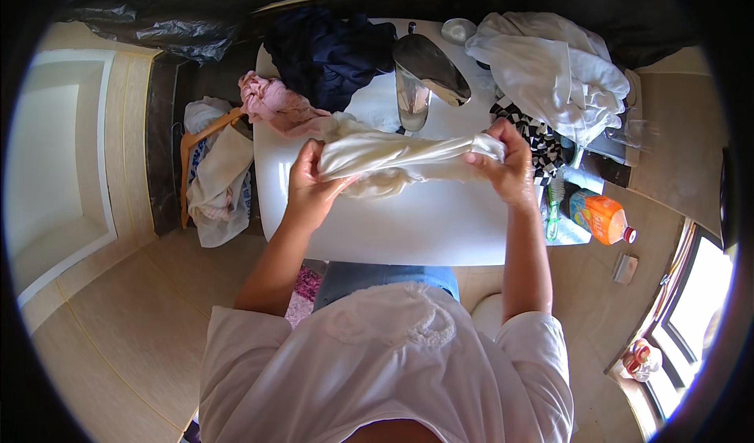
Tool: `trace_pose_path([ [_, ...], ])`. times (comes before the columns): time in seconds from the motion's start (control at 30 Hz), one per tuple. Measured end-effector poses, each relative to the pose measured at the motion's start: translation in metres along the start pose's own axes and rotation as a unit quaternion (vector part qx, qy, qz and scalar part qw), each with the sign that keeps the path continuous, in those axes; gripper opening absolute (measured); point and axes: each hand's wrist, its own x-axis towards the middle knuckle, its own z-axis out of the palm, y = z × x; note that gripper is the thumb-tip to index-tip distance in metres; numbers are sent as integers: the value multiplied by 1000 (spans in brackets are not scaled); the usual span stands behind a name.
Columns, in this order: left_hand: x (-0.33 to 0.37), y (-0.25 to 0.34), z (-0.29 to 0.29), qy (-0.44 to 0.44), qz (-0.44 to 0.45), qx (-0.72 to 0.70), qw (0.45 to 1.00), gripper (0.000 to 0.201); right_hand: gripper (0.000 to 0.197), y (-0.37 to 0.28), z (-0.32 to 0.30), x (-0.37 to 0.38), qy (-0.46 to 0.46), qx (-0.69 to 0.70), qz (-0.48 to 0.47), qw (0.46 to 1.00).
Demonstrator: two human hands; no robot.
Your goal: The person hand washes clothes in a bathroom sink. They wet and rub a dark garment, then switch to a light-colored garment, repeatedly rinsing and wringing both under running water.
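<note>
A wet-looking cream-white cloth [400,156] is stretched sideways between my two hands, over the white sink [377,235]. My left hand [308,184] is closed on its bunched left end. At the other end, my right hand [510,164] grips a narrower, twisted part, thumb on top. Folds of the fabric hang below the taut strip and hide part of the basin. Just beyond it stands the chrome faucet [428,70]. Whether the cloth is a garment I cannot make out.
Dark navy clothing [334,54] and a pink cloth [275,101] lie on the sink's left rim. White fabric [558,70] is heaped at the right, above a black-and-white checkered cloth [538,140]. Nearby are a green brush [554,207] and an orange bottle [603,217]. A wooden hanger [187,160] hangs left.
</note>
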Motion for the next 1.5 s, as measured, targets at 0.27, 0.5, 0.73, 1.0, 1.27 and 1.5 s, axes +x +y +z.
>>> trace_pose_path([
  [0.27, -22, 39, 5, 73, 109, 123, 984, 41, 30, -121, -7, -13, -3, -134, -165, 977],
  [0.5, 1, -59, -7, 39, 231, 373, 898, 31, 30, -22, 28, 17, -16, -303, -42, 952],
  [0.73, 65, -127, 34, 9, 260, 603, 754, 42, 39, 126, 61, 34, 11, -560, -136, 817],
  [1.0, 63, -150, 35, -82, 196, 681, 701, 60, 49, 165, 75, 28, -118, -586, -175, 783],
  [1.27, 100, -171, 31, -30, 256, 613, 747, 43, 47, 181, 78, 81, -132, -472, -93, 867],
  [1.5, 115, -136, 31, -43, 261, 533, 804, 38, 53, 159, 92, 78, 23, -374, -16, 927],
])
